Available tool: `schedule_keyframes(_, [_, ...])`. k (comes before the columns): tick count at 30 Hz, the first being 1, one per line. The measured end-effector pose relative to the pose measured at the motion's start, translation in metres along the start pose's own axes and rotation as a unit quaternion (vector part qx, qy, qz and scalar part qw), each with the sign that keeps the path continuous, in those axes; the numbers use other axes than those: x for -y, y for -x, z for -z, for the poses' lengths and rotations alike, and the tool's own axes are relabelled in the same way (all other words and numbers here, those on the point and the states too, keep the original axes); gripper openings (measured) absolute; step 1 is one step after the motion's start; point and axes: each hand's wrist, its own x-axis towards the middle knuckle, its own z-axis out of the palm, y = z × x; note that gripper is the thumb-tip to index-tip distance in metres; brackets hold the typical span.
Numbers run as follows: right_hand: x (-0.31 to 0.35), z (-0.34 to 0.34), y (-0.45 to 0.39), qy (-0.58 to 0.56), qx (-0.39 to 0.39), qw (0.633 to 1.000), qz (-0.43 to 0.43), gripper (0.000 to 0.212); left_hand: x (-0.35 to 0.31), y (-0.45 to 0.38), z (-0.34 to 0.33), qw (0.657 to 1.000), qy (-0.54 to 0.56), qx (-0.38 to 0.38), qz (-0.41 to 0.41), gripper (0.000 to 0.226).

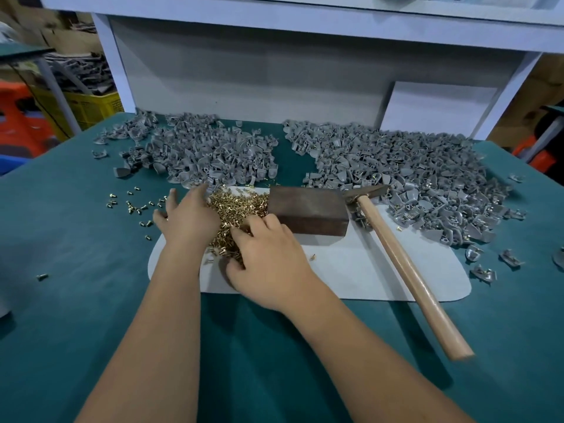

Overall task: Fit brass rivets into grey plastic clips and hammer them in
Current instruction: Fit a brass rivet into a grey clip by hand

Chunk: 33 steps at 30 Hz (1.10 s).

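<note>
A bench (76, 239) covered in dark green cloth fills the view, with a white shelf unit (274, 71) standing along its far edge. Two big heaps of grey plastic clips spread across the back of the bench: the left heap (207, 148) holds plain grey pieces, while the right heap (396, 166) is wider and shows small brass glints among the clips. The clips are small curved, shell-like mouldings with short tubular sockets.

Nearer the person lies a pale grey mat (366, 270) with rounded corners. On it sits a dark brown wooden block (308, 213), and a hammer (406, 264) lies slanted across the mat's right part, its pale wooden handle pointing toward the person and its head beside the block, at the edge of the right heap.

Left of the block, on the mat, is a pile of brass rivets (238, 206), shiny gold, short-stemmed with flat heads. More rivets lie scattered (134, 206) on the green cloth to the left.

The left hand (186, 218) rests on the pile's left edge, fingers spread and fairly straight. The right hand (268, 261) lies over the pile's near side, fingers curled down into the rivets; whether they pinch any cannot be told.

No readable writing or brand shows anywhere.
</note>
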Motion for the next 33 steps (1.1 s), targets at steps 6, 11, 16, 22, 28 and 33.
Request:
schedule_keyframes(6, [-0.012,0.001,-0.002,-0.091,0.008,0.996,0.002,0.028,-0.002,0.000,-0.002,0.999,0.001,-0.039,-0.015,0.049])
schedule_keyframes(11, [-0.013,0.001,-0.004,-0.180,-0.012,0.983,-0.026,0.015,-0.002,0.000,0.000,0.993,0.040,-0.105,-0.027,0.026])
schedule_keyframes(16, [-0.013,0.002,-0.005,-0.166,-0.022,0.986,-0.014,0.014,-0.006,0.000,0.004,0.978,0.143,-0.152,-0.031,0.012])
schedule_keyframes(22, [-0.013,0.005,-0.005,-0.146,-0.051,0.988,-0.001,0.018,-0.015,0.003,0.003,0.932,0.346,-0.103,-0.041,0.017])
schedule_keyframes(28, [-0.010,0.004,-0.002,-0.057,-0.061,0.997,0.000,0.020,-0.023,0.006,-0.006,0.919,0.362,-0.080,-0.136,0.028])
schedule_keyframes(33, [-0.011,0.005,-0.007,-0.015,-0.029,0.999,-0.019,0.017,-0.039,0.013,-0.016,0.928,0.321,-0.044,-0.184,0.029])
